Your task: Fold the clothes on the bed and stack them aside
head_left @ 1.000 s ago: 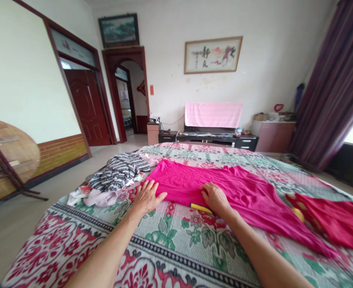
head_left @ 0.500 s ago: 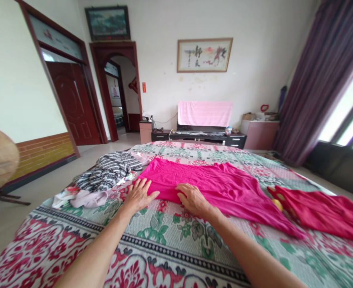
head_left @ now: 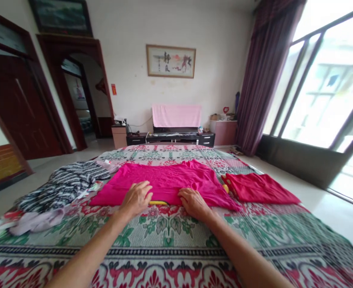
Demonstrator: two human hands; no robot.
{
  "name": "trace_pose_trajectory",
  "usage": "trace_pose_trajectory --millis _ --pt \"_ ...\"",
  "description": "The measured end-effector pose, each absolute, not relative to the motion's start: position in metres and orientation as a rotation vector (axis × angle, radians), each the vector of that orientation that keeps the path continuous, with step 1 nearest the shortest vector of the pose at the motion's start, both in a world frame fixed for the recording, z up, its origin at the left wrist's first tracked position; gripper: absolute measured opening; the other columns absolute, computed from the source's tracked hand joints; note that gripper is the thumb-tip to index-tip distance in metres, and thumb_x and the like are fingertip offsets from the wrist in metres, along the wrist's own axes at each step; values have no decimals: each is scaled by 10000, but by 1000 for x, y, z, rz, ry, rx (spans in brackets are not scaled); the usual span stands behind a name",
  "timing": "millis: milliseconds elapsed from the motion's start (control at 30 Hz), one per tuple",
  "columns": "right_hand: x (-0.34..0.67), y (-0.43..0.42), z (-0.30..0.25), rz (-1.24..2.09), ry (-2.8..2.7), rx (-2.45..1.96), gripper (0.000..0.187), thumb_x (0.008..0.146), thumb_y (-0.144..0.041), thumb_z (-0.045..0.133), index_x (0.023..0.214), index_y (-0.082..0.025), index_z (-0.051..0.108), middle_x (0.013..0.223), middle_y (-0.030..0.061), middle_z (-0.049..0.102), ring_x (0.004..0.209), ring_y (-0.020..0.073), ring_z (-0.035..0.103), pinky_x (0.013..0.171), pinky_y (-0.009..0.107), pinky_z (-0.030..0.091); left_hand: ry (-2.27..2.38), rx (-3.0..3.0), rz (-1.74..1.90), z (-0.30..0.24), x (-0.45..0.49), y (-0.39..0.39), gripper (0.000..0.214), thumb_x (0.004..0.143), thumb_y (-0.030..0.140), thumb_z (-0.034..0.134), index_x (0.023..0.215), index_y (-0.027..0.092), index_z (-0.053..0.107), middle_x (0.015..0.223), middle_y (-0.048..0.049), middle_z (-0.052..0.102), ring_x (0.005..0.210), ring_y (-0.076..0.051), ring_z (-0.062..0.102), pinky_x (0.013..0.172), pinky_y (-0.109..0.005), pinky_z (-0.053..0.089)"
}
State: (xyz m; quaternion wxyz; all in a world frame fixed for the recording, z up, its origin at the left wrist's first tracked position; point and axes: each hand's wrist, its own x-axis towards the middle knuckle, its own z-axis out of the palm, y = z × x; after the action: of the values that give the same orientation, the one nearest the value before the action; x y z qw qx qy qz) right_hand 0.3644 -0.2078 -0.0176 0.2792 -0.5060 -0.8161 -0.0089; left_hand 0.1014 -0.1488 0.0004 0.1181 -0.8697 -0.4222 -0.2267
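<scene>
A bright pink garment [head_left: 161,176] lies spread on the patterned bedspread [head_left: 167,232] in front of me. My left hand [head_left: 137,197] is at its near edge, left of the middle, with bent fingers closed on the cloth. My right hand [head_left: 192,202] grips the same edge farther right, its fingers curled over the fabric. Between the two hands a narrow yellow strip [head_left: 158,203] shows along the near edge; what it belongs to I cannot tell. The fingertips are partly hidden by the backs of both hands.
A red folded garment [head_left: 263,189] lies to the right, with a small yellow patch [head_left: 225,188] beside it. On the left is a heap of black-and-white striped cloth [head_left: 68,184] and a pale pink cloth [head_left: 38,221]. Beyond the bed stands a low black cabinet [head_left: 206,140].
The view has turned right. The pink garment lies straighter across, and its right end has drawn in. My left hand has gone from spread to curled, and the yellow strip has come into sight.
</scene>
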Motion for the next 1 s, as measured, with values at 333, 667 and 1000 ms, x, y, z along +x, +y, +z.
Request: trace_pose_trajectory --millis 333,667,1000 --pt "399 -201 -12 -69 -1853 -1460 335 831 -67 413 1058 -158 643 1103 100 662 1033 182 595 921 283 433 -1407 -2803 -521 -31 188 -168 511 903 460 414 1325 192 517 1442 -104 444 1344 -270 380 1088 -468 337" --pt "430 -167 7 -88 -2116 -1779 299 831 -195 485 1079 -166 650 1096 116 660 1045 237 574 865 345 421 -1432 -2830 -462 -29 187 -173 545 912 483 366 1377 215 458 1500 -82 357 1382 -259 312 1119 -461 277" --pt "433 -158 -13 -158 -1941 -1767 229 853 -250 463 960 -161 645 909 60 688 860 173 608 768 259 396 -1430 -2809 -470 -29 187 -175 549 906 480 392 1390 227 440 1512 -85 333 1381 -275 310 1114 -478 288"
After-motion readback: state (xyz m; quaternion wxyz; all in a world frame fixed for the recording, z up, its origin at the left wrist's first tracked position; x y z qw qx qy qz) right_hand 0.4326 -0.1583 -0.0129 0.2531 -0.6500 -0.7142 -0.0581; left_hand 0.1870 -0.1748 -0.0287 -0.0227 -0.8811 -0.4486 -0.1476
